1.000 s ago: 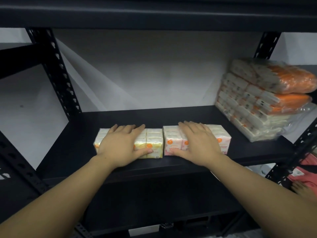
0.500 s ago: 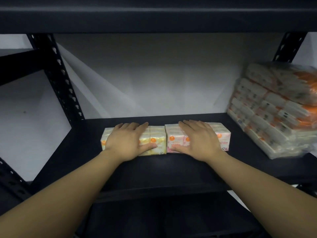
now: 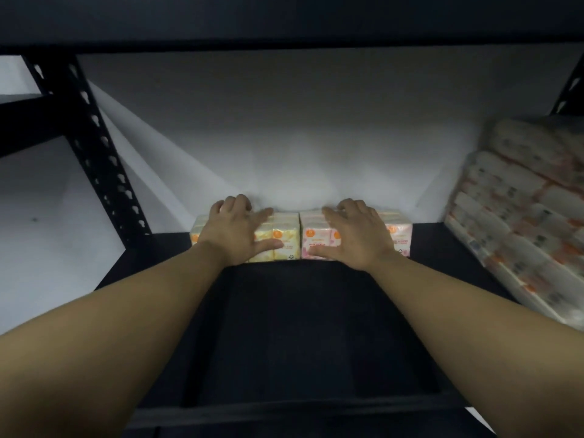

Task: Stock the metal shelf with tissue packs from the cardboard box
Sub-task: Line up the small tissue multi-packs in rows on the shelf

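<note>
Two tissue packs stand side by side at the back of the black metal shelf, against the white wall. My left hand lies over the yellow pack, fingers on its top and thumb along its front face. My right hand lies the same way over the pink pack. Both packs touch each other in the middle. The cardboard box is out of view.
A tall stack of wrapped tissue bundles fills the shelf's right end. A perforated black upright stands at the left and another at the far right. The shelf above hangs low overhead. Bare shelf surface lies in front of the packs.
Both hands have slid the two packs from the shelf's front edge back to the wall. My head has moved closer and lower into the shelf bay.
</note>
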{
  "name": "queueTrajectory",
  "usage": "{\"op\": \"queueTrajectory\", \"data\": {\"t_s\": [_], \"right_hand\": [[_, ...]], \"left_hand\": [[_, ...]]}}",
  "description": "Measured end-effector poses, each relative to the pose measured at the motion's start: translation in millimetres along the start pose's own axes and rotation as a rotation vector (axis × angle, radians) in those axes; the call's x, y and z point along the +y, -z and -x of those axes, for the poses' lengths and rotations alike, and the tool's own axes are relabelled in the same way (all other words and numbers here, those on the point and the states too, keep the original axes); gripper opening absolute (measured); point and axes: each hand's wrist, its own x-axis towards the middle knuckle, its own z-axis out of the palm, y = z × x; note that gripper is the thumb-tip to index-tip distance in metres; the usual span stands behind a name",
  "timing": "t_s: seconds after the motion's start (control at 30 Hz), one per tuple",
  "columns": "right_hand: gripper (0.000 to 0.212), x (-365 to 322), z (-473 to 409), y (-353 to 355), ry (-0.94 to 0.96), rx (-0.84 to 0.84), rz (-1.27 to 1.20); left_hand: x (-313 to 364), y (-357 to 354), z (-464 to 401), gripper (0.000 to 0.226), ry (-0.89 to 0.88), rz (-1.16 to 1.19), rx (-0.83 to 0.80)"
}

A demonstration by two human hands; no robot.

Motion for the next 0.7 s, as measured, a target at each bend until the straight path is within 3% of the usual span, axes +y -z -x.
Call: {"op": "queueTrajectory", "data": {"t_s": [0.27,0.37,0.57,0.7], "right_hand": [[0.11,-1.1,4.0,14.0,0.024,-0.076,0.003],[0.112,-12.8,25.2,28.8,-0.001,-0.078,-0.073],[0.074,-58.3,122.3,50.5,0.049,-0.045,-0.307],[0.056,-105.3,208.4,44.5,0.083,0.11,-0.496]], "left_hand": [[1.6,1.2,11.3,0.113,0.032,0.029,-0.018],[7.1,8.6,36.8,0.108,0.051,0.114,0.029],[32.3,24.4,149.2,0.076,0.104,0.523,0.12],[56.2,13.6,248.5,0.068,0.094,0.664,0.142]]}}
